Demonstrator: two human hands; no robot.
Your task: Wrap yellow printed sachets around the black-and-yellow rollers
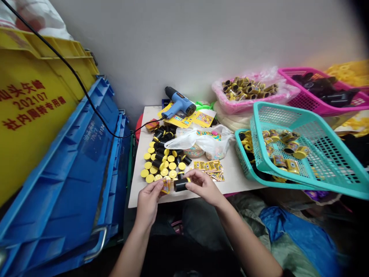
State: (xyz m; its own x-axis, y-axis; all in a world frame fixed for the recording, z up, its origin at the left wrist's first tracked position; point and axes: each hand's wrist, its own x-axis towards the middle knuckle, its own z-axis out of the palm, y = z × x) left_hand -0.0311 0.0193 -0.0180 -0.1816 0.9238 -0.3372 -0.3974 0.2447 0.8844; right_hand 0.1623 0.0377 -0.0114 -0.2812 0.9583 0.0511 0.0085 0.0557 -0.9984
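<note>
Head view, left to right. Yellow crate (31, 115), red lettering on its side; white sacks (40, 23) above. Blue crate (57, 207) beside it, contents not visible. White table (137, 192), bearing a cluster of black cylinders with yellow ends (165, 163), some upright, some on their sides. Left hand (147, 198) — thumb and fingers pinched on a small printed wrapper (166, 186) over the table's front edge. Black cylinder (180, 185), lying sideways just beside the wrapper, gripped at its yellow end by the right hand (205, 188), thumb and fingertips closed around it. Translucent plastic bag (180, 143), holding small multicoloured pieces. Pink basket (230, 107), plastic-lined, heaped with yellow-and-black cylinders (248, 89). Lower teal basket (241, 161), yellow and black pieces inside; upper teal basket (319, 174) tilted over it, yellow printed cylinders (290, 148) within. Magenta basket (305, 100) — black parts (318, 85).
</note>
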